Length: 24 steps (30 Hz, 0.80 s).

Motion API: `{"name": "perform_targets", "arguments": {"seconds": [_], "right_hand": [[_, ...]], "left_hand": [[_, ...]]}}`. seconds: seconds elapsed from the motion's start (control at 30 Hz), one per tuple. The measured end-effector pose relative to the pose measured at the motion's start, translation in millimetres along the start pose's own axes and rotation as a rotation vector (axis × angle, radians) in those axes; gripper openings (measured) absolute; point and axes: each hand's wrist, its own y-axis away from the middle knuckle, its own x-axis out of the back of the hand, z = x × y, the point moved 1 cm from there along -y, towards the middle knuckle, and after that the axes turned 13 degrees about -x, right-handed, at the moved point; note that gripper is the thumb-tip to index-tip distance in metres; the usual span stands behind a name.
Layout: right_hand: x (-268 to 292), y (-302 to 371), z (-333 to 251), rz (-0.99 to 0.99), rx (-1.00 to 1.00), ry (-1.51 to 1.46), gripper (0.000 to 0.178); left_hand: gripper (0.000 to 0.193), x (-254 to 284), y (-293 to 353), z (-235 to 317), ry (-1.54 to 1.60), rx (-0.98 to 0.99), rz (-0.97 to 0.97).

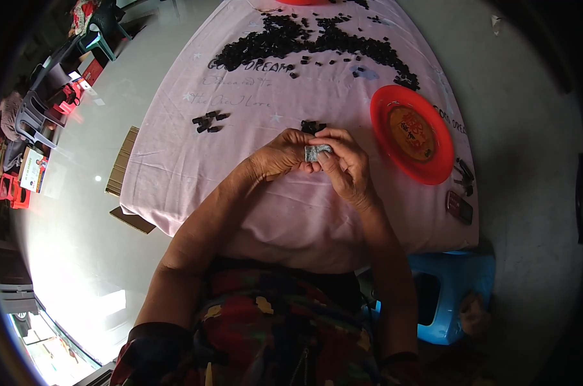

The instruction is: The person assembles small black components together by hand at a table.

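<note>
Both of my hands meet over the near middle of the pink-covered table. Between them is a small grey speckled piece (314, 153), oblong, perhaps cloth or a pad. My left hand (282, 156) is closed, its fingertips gripping the left end. From the other side my right hand (348, 166) pinches it, thumb lying on the right end. Anything smaller inside the fingers is hidden. Just beyond my fingertips lies a small cluster of black parts (312, 126). Another little group of short black cylindrical parts (209, 121) lies to the left.
A large heap of black parts (265, 44) spreads across the far table. On the right sit a red round tray (380, 122), a dark small device (459, 208) and black items (464, 177). A blue stool (452, 321) stands below; cardboard (121, 164) lies left.
</note>
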Motion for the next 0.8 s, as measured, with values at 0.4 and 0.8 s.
{"name": "perform_targets", "arguments": {"seconds": [0.4, 0.8], "right_hand": [[1, 0, 4, 0.09, -0.061, -0.035, 0.021], [4, -1, 9, 0.281, 0.056, 0.181, 0.017]], "left_hand": [[0.032, 6, -2, 12, 0.272, 0.033, -0.004], [0.031, 0, 0, 12, 0.149, 0.03, 0.085]]}}
